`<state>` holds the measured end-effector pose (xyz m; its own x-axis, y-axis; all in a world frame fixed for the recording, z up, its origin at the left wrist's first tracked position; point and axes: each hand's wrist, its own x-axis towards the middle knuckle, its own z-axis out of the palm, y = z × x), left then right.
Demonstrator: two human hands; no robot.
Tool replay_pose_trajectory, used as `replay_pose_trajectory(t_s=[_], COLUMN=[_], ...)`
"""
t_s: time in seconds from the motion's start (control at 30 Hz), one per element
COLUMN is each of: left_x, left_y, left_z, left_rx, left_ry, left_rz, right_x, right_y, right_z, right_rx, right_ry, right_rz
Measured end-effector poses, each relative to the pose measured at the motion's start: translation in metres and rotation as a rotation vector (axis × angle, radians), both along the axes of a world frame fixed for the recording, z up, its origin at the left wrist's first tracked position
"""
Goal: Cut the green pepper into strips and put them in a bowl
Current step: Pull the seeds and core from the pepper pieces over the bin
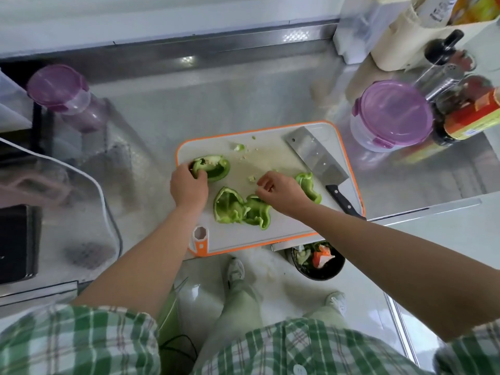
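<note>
Counter (216, 98): your left hand (188, 186) grips pepper piece (215, 167) at left edge of board (238, 236); right hand (281, 192) curled mid-board, hold indiscernible; knife (316, 155) overhangs right edge.

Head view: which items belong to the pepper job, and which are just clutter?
Job: pepper pieces, cutting board, cleaver, left hand gripping one piece.
Clutter: purple-lidded tubs, sauce bottle, scrap bin.
</note>
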<state>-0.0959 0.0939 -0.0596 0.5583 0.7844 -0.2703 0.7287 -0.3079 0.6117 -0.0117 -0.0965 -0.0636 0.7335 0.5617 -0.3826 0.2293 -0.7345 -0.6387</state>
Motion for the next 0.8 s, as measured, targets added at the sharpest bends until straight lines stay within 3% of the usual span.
replay_pose_trajectory(t_s=[0.13, 0.27, 0.53, 0.8], left_x=[0.014, 0.028, 0.052, 0.069], left_y=[-0.013, -0.043, -0.145, -0.262], left_z=[0.025, 0.043, 0.054, 0.048], left_rx=[0.065, -0.096, -0.372, -0.543], left_ry=[-0.233, -0.342, -0.346, -0.213], left_rz=[-0.040, -0.176, -0.366, -0.571], right_x=[0.005, 0.012, 0.020, 0.017], right_y=[0.004, -0.005, -0.102, -0.220], right_z=[0.012, 0.034, 0.046, 0.046], right_rx=[0.288, 0.433, 0.257, 0.093], right_ry=[0.001, -0.063, -0.296, -0.222], right_rz=[-0.132, -0.133, -0.155, -0.270])
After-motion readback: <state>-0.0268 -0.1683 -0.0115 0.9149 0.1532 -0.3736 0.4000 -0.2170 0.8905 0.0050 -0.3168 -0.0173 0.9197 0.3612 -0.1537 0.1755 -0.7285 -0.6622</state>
